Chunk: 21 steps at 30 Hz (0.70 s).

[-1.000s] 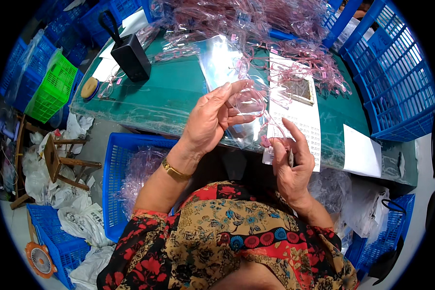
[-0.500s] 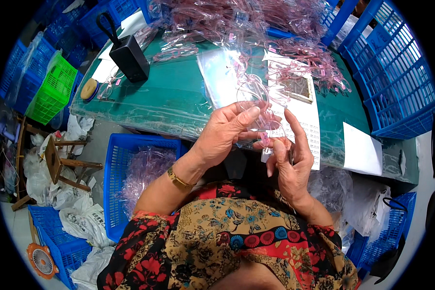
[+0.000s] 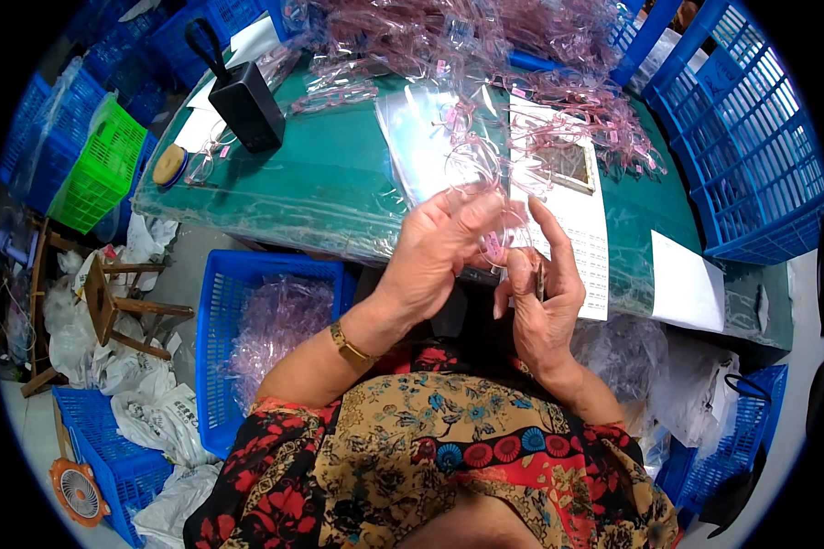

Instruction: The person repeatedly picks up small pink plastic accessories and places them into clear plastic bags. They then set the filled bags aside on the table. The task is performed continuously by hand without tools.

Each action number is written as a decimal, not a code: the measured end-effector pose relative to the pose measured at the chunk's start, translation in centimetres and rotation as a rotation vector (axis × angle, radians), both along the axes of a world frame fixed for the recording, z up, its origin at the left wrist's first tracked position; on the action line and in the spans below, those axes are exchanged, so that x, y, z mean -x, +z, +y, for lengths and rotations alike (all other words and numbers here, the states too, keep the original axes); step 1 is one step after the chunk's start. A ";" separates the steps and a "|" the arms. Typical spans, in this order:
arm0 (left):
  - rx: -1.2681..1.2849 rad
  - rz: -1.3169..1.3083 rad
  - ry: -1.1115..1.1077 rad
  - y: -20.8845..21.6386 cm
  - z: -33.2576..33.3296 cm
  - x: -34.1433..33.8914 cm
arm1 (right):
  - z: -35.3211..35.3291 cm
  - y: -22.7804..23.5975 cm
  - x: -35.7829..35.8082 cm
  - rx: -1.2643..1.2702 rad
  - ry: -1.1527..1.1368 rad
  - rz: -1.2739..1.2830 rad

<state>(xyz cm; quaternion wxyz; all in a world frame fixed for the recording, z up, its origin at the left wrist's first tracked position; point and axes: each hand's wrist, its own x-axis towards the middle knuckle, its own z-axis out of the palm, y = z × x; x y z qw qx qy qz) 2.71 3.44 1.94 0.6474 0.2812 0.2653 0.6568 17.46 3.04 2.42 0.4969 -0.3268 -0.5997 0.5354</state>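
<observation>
My left hand [image 3: 426, 252] pinches a loop of thin clear tubing [image 3: 474, 163] between thumb and fingers, above the near edge of the green table. A small pink tag [image 3: 493, 245] hangs on the tubing between my two hands. Close beside it, my right hand [image 3: 549, 316] has its thumb and fingers closed on the lower part of the tubing, with the forefinger raised. A thin dark metal piece [image 3: 540, 280] shows between the right fingers; its kind is unclear. Behind the hands lie glossy clear plastic bags [image 3: 412, 137] on the table.
A pile of pinkish bagged tubing [image 3: 449, 37] covers the table's far side. A black power bank [image 3: 247, 105] and round tan pad [image 3: 168, 166] sit left. Printed paper [image 3: 588, 233] lies right. Blue crates [image 3: 212, 366] [image 3: 751, 137] and a wooden stool [image 3: 105, 297] surround the table.
My right hand has shifted slightly left, closer to the left hand. The pink tag has turned and risen a little, and the white piece below it is out of sight.
</observation>
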 end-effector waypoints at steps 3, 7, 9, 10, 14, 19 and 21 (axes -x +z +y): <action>0.032 -0.057 0.039 1.0 0.4 0.2 | 0.2 -0.6 -0.3 -0.037 0.116 -0.015; 0.020 -0.055 -0.070 1.1 0.1 0.8 | 0.1 -0.4 -0.8 -0.265 0.180 -0.110; 0.051 -0.073 -0.057 0.8 -0.2 0.4 | 0.7 -0.5 -1.6 -0.420 0.129 -0.205; 0.065 -0.093 -0.046 0.8 -0.4 0.4 | 0.7 -0.1 -2.0 -0.426 0.102 -0.257; 0.065 -0.133 -0.105 0.2 -0.9 -0.7 | 1.9 -1.4 -1.9 -0.621 -0.073 -0.319; 0.010 0.002 -0.144 0.2 -2.0 -1.6 | 1.9 -1.0 -2.2 -0.738 -0.246 -0.505; -0.012 0.074 -0.171 -0.5 -2.2 -1.9 | 1.8 -0.8 -2.1 -0.778 -0.215 -0.493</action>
